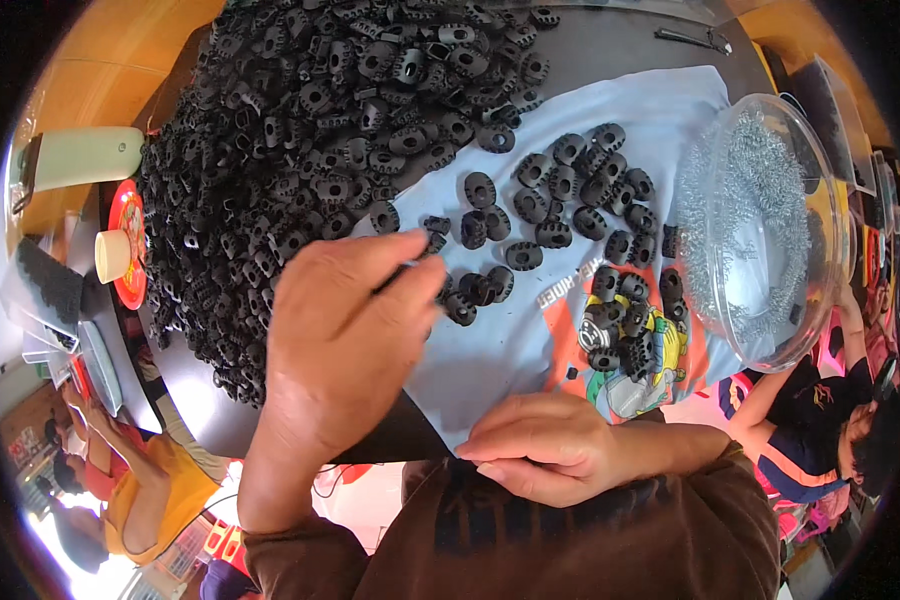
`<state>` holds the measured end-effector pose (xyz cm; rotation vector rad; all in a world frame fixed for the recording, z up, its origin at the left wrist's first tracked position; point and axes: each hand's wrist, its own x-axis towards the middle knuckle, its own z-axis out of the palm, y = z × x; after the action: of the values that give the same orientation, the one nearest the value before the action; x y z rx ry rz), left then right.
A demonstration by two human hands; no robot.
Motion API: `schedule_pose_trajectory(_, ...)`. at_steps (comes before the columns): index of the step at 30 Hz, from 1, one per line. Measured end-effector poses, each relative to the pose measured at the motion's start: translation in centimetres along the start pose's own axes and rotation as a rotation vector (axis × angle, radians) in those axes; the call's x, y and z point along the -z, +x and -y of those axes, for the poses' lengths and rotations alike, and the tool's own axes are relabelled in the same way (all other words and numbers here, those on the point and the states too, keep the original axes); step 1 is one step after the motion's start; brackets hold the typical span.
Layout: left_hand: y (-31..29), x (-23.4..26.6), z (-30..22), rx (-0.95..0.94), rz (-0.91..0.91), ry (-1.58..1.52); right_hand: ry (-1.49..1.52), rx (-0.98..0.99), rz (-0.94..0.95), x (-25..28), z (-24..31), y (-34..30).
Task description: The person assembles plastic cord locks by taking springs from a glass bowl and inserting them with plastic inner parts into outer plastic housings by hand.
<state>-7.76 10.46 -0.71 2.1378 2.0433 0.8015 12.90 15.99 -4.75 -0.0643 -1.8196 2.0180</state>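
Observation:
My left hand (345,335) reaches over the edge of a light blue cloth (510,340), back upward. Its fingertips close around a small ribbed black plastic part (436,242), mostly covered by the fingers. Low at the cloth's front edge, close to my body, my right hand (545,447) is closed, thumb and fingers pressed together. Whatever it may hold is hidden. Several loose black oval parts (523,256) with a hole in the middle lie on the cloth just right of my left hand. A denser group (602,180) of them spreads toward the right.
A big heap of black parts (300,130) covers the dark table's left and back. On the right stands a clear round tub (820,250) of small silvery metal pieces (745,220). A thin black tool (692,40) lies far right. People sit on both sides, one in yellow (160,500).

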Motion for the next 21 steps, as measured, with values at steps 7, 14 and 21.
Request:
schedule_pose_trajectory(7, 1.8, -0.4, 0.6, 0.089, -0.089, 0.082, 0.039, 0.007, -0.025, -0.2, -0.1, 0.0)
schedule_pose_trajectory(14, 3.2, -0.8, -0.8, 0.059, 0.142, 0.189, -0.010, 0.019, -0.026, -0.1, 0.2, -0.1)
schedule_pose_trajectory(21, 3.9, -1.4, -1.7, 0.093, 0.198, 0.261, -0.031, 0.088, -0.084, -0.6, -0.4, -0.8)
